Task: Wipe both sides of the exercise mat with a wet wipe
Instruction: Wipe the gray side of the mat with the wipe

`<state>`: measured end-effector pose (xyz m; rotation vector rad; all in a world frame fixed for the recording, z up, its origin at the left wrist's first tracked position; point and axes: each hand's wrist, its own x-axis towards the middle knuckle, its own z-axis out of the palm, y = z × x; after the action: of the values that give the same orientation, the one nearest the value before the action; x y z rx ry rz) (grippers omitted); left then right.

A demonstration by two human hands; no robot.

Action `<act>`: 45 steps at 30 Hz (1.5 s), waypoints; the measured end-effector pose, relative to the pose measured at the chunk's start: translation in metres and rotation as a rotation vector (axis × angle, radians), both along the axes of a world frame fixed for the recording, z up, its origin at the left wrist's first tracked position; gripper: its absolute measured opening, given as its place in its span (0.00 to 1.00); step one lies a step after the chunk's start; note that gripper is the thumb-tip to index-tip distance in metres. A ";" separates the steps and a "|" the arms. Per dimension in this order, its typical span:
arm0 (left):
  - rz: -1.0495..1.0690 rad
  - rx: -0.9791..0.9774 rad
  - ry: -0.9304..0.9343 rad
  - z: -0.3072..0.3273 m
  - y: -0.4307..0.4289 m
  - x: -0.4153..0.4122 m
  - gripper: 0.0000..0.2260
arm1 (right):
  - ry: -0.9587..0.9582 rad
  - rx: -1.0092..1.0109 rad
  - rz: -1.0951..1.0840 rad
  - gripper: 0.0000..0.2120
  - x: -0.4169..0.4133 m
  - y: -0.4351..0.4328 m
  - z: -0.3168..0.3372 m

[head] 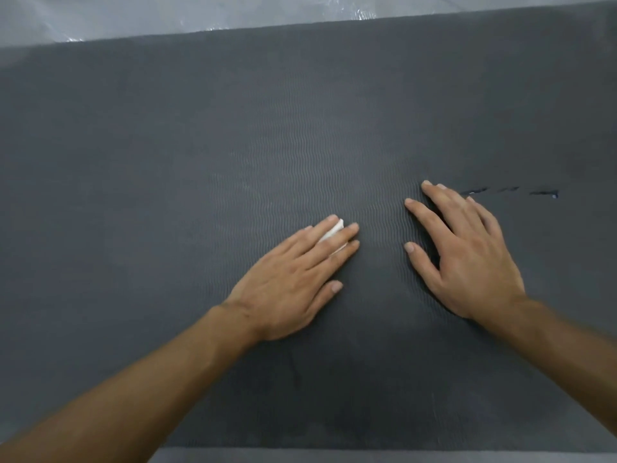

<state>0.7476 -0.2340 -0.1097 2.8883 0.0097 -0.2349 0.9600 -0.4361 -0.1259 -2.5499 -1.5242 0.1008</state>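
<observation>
As the head view looked down: the mat (300, 111) lay flat and filled nearly the whole frame, its far edge running across the top.
Mat: dark grey, with a fine wavy rib showing in the middle of the frame; only one face was up, and I could not tell which.
Sheet: clear plastic (167, 15) lay beyond the far edge, along the top of the frame.
Left hand: the left hand (293, 282) lay palm down at lower centre, its fingers straight and close together, pressing on the wipe.
Wipe: the white wipe (330, 233) sat under those fingers and on the mat; only a small folded part showed between them.
Right hand: the right hand (467, 259) lay flat on the mat at centre right, its fingers spread wide and holding nothing. It looked to be bracing the mat.
Tears: a short row of small dark tears (507, 191) showed at centre right, just beyond the right fingertips.
Done: wiping of the upper face looked under way. No clear wet track showed, so I could not tell how much was covered.
Left: probably the rest of this face. If this was the first face, then turning the mat and wiping the other.
</observation>
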 end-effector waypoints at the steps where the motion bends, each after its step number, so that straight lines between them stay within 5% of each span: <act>1: 0.025 0.009 0.000 -0.001 0.009 0.004 0.27 | -0.001 -0.002 0.002 0.29 0.000 -0.001 0.000; 15: 0.546 -0.029 -0.075 -0.012 0.130 0.079 0.24 | 0.016 0.017 0.012 0.29 0.001 0.002 0.001; 21: 0.087 0.032 -0.037 -0.003 0.057 0.052 0.28 | 0.014 0.015 0.003 0.30 0.001 0.003 0.002; 26: -0.082 0.055 0.011 0.002 0.027 0.023 0.28 | 0.018 0.008 0.000 0.30 0.001 0.003 0.003; 40: 0.566 -0.017 -0.045 -0.009 0.163 0.100 0.25 | 0.017 -0.009 0.005 0.30 0.002 0.003 0.001; 45: 0.297 0.002 -0.062 -0.011 0.110 0.094 0.29 | 0.016 -0.011 0.006 0.30 0.003 0.003 0.002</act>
<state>0.8419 -0.1244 -0.1203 2.8461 0.4242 -0.0900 0.9627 -0.4333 -0.1235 -2.5471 -1.5300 0.1302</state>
